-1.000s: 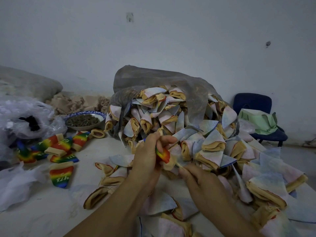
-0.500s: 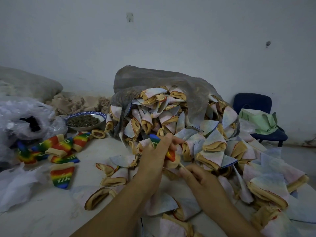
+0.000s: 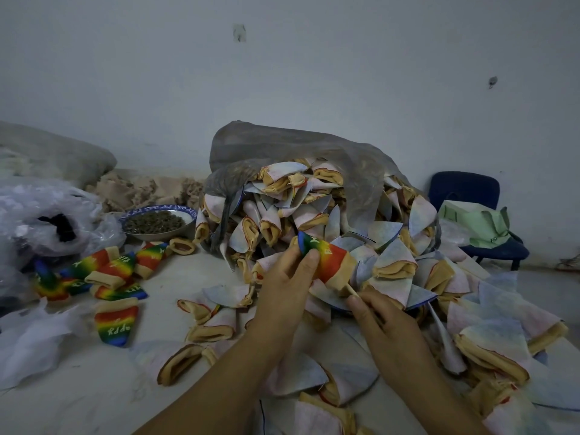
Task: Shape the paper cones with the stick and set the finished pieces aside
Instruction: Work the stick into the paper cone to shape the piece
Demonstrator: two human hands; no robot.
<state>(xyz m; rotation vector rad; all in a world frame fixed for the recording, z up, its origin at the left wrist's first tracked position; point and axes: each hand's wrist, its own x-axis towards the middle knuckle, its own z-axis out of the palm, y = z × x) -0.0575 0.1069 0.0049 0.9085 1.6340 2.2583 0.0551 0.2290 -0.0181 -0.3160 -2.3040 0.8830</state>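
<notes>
One tapered rainbow cone (image 3: pixel 326 262) sheathes a thin stick (image 3: pixel 351 290).

The rainbow-striped cone (image 3: pixel 326 259) bears white letters. Behind it lie pale blue-pink cones (image 3: pixel 394 257) with tan linings, left of it a blue-patterned bowl (image 3: pixel 157 209), right a navy chair (image 3: pixel 464 191).

Dim, flat bluish light, soft shadows, perhaps slight blur, wide-angle edges

Rainbow cone (image 3: pixel 326 259) tilted on stick (image 3: pixel 351 289), above pale cone pile (image 3: pixel 314 215)
</notes>
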